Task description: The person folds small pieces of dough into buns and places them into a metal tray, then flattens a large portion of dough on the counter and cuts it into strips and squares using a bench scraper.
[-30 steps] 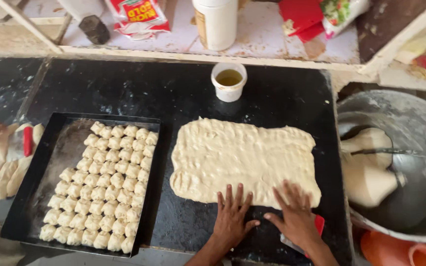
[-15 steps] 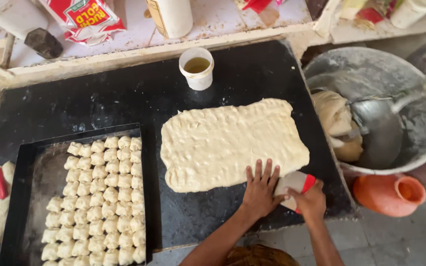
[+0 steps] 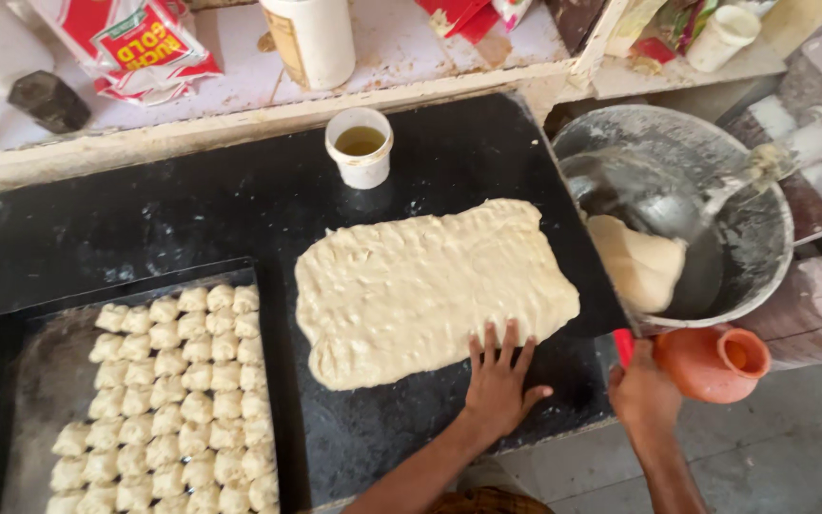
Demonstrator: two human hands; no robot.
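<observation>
The left hand (image 3: pixel 501 381) lies flat and open, fingers spread, on the black bench (image 3: pixel 192 209), its fingertips touching the near edge of the sheet of dough (image 3: pixel 420 290) that is spread out across the middle of the bench. The right hand (image 3: pixel 641 388) is at the bench's right corner, closed around a red-handled tool (image 3: pixel 623 345) whose blade is hidden, so its kind cannot be told. Just beside that hand stands a small orange clay pot (image 3: pixel 715 362), and behind it a large metal mixing bowl (image 3: pixel 715 171) with a lump of dough inside. To the left, a black tray (image 3: pixel 2 381) holds rows of cut dough pieces (image 3: pixel 178 400). A white cup of oil (image 3: pixel 360 146) sits beyond the sheet. The soft sheet looks likely to stretch or tear if the pressing fingers drag it, and the pot is close enough to the right elbow's path to be knocked.
</observation>
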